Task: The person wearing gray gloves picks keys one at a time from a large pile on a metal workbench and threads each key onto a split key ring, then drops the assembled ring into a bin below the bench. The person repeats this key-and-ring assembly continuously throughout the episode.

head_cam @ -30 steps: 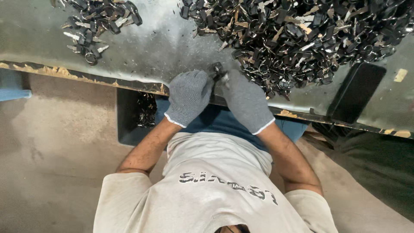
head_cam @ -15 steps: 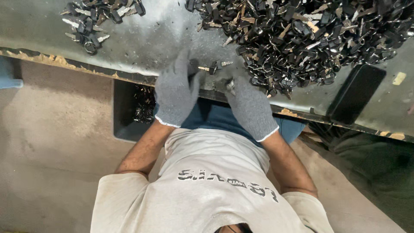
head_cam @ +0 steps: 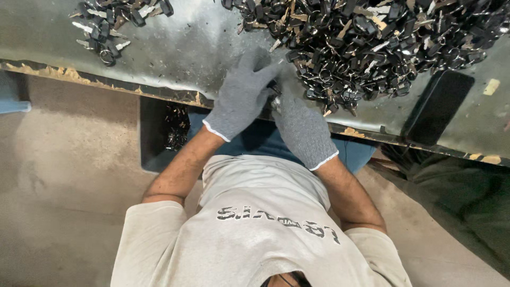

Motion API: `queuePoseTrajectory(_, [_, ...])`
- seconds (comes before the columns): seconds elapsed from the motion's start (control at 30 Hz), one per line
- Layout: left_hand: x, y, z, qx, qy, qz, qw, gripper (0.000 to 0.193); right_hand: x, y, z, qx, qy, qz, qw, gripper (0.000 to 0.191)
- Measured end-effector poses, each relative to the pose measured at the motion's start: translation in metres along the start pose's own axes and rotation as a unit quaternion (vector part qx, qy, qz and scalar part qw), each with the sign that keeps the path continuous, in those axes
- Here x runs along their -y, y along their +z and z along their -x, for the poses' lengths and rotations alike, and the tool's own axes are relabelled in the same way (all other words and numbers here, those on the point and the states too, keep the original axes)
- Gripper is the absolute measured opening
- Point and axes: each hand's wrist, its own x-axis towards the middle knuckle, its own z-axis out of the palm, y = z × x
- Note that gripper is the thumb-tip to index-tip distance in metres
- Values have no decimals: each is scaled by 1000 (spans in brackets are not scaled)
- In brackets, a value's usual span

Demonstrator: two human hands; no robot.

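Left hand [head_cam: 240,98], in a grey knit glove, meets the right hand [head_cam: 302,127] at the near edge of the grey surface [head_cam: 180,48]; together they pinch a small metal key part [head_cam: 274,94], mostly hidden between the fingers. Far left corner: a small heap of keys [head_cam: 114,21]. Below the edge, a dark bin [head_cam: 159,133]. Far right: a large key pile [head_cam: 372,42], then a black phone [head_cam: 438,106].
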Motion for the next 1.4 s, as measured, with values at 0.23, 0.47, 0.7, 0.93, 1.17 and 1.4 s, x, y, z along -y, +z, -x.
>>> queuePoseTrajectory(0.23, [-22,-9,11,158,-132,11,979,51,-5,0,11,72,-1,63,995,77])
queuePoseTrajectory(0.47, [7,29,4,4,16,-75,997,44,-5,-1,6,33,3,-26,999,80])
queuePoseTrajectory(0.7, [8,-1,19,42,-88,24,995,29,0,1,-7,61,98,-71,991,61])
queuePoseTrajectory(0.93, [9,8,22,71,-39,-23,996,19,8,8,-12,-1,40,96,995,28])
queuePoseTrajectory(1.17, [3,16,30,49,36,-96,994,33,9,23,-5,39,69,168,982,10])
queuePoseTrajectory(1.4, [12,15,31,38,-13,-25,999,25,-10,-3,-6,7,-15,-2,1000,34])
